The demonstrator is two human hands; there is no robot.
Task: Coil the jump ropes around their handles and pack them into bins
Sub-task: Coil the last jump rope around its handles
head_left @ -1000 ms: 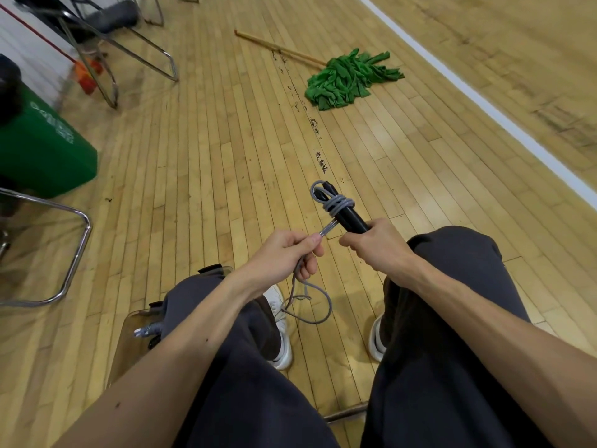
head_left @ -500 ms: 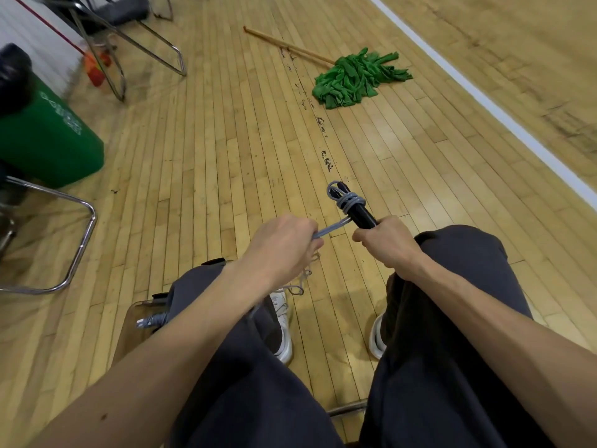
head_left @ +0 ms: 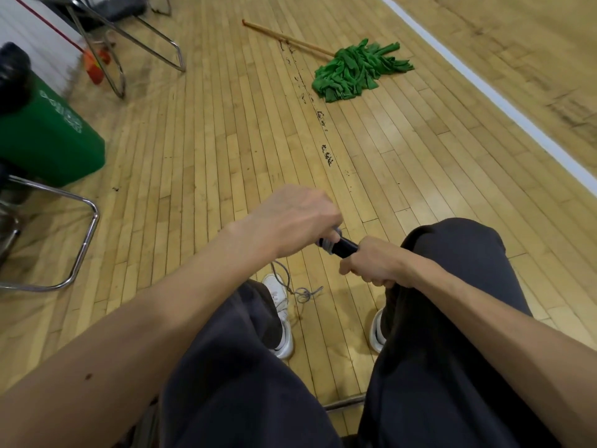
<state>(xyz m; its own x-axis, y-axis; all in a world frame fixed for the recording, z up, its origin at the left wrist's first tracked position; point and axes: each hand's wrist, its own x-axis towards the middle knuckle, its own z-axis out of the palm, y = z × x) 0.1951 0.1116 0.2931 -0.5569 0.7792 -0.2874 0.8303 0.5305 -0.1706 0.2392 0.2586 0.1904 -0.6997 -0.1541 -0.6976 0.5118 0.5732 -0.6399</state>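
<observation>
I sit with both hands in front of my knees over the wooden floor. My right hand (head_left: pixel 376 265) grips the lower end of the black jump rope handles (head_left: pixel 344 246). My left hand (head_left: pixel 295 218) curls over their upper end, where grey rope (head_left: pixel 328 245) is wound round them, and hides the tip. The loose grey rope tail (head_left: pixel 302 294) hangs below the hands and ends in a small loop near my left shoe.
A green bin (head_left: pixel 53 137) stands at the left, with chrome chair legs (head_left: pixel 82 234) in front of it and more chair frames (head_left: pixel 142 37) at the back left. A green mop (head_left: pixel 353 71) with a wooden stick lies ahead. A white court line (head_left: pixel 494 95) runs along the right.
My left hand has moved up and over the top of the handles, carrying the rope round them. The hanging tail has grown shorter. The handles now sit lower and flatter.
</observation>
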